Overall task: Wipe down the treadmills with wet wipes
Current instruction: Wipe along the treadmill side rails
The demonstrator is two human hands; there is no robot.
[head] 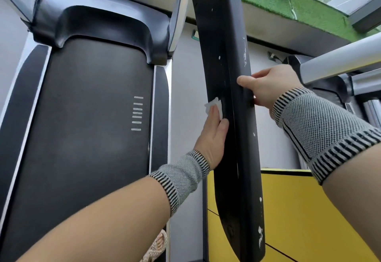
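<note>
Wipe [214, 107]: thin, soft, damp, probably light; pressing under left hand [212, 140] fingers against black rail [228, 96]. Right hand [268, 88] gripping rail's far edge, steadying it; best held bunched under fingertips.

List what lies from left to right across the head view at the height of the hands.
Treadmill belt → white belt stripes → wet wipe under the left hand → black handrail arm → right hand gripping its edge → silver tube.
</note>
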